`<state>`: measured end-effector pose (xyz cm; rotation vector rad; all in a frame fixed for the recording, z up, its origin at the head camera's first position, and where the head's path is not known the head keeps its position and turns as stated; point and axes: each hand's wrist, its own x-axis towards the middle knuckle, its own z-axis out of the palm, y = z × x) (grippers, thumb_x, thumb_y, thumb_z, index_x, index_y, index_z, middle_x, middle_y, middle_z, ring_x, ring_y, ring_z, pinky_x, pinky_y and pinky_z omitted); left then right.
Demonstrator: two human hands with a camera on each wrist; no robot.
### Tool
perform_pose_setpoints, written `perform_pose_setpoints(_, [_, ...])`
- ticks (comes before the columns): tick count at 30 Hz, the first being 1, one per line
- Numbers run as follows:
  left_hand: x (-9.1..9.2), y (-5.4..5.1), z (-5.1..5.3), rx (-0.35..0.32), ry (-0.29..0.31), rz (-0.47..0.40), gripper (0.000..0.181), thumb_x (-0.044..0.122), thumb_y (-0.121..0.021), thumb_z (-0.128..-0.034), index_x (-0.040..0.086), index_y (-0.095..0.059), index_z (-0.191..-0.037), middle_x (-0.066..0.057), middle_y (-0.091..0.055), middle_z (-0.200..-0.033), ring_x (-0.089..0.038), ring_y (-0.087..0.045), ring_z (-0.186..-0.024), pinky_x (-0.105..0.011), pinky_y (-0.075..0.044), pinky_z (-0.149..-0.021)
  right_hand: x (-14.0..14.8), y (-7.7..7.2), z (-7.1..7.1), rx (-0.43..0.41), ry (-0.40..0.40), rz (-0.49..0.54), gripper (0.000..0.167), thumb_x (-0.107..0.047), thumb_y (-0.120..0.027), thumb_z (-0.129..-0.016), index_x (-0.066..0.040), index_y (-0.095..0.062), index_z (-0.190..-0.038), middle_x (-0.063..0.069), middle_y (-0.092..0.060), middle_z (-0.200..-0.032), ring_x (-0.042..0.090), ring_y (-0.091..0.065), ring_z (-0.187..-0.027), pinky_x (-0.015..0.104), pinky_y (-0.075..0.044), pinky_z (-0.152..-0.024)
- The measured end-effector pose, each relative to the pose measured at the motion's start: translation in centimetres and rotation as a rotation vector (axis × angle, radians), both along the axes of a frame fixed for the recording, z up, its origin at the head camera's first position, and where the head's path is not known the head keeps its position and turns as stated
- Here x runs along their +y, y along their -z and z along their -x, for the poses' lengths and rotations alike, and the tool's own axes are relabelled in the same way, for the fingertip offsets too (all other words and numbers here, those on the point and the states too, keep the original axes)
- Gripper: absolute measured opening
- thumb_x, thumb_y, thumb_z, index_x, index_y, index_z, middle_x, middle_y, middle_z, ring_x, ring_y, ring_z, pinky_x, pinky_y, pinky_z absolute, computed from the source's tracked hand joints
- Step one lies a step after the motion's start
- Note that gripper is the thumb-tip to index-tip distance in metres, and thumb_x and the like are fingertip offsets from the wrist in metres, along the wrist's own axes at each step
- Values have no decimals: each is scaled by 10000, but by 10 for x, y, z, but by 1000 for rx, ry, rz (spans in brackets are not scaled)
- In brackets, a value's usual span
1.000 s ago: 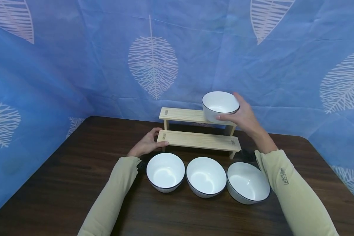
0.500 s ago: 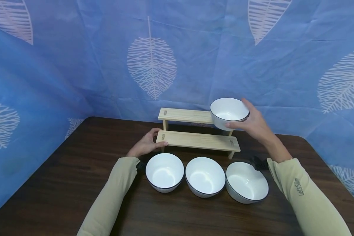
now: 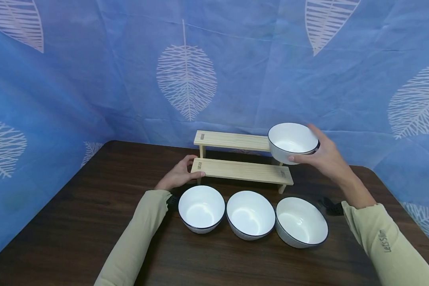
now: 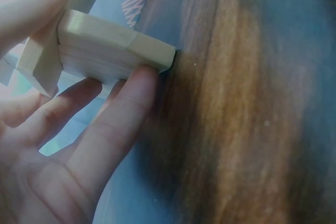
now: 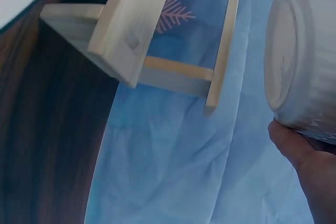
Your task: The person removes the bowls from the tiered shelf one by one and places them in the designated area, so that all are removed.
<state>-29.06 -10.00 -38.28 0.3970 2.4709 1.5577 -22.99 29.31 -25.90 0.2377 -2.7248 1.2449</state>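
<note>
A two-tier wooden shelf rack of pale boards stands toward the back of the table. My left hand holds the left end of its lower board, thumb on the front side and fingers behind. In the left wrist view, fingers touch the wooden end piece. With my right hand I grip a white dark-rimmed bowl by its right side. It is raised in front of the upper board's right end, and its underside shows apart from the rack in the right wrist view.
Three similar white bowls, a left one, a middle one and a right one, stand in a row before the rack. A blue leaf-patterned cloth hangs behind the dark wooden table.
My right hand has carried the bowl rightward and slightly lower, from over the upper board to its right end. The left hand, rack and three bowls stay in place.
</note>
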Motion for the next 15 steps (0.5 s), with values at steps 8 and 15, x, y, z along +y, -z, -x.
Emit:
perform_pose_setpoints(8, [-1,1,2,0,0,-13,748,130,-744,-938,-32,-306,-1522,-296,-466,-1391,-363,-643,-1068,-467,-571,-892,12,7,-6,13,9,-27,1131,-250,-826,-859,-66,-20,-1629,333,-177,-1603,524,-284,-1404,653,-349,-989])
perform_pose_setpoints(15, [-1,2,2,4,-11,20,759,168,-761,-932,-17,-319,-1521,-276,-480,-1384,-336,-636,-1065,-453,-567,-900,21,12,-12,20,24,-56,1109,-270,-828,-862,-72,-56,-1634,342,-240,-1568,511,-337,-1354,582,-397,-911])
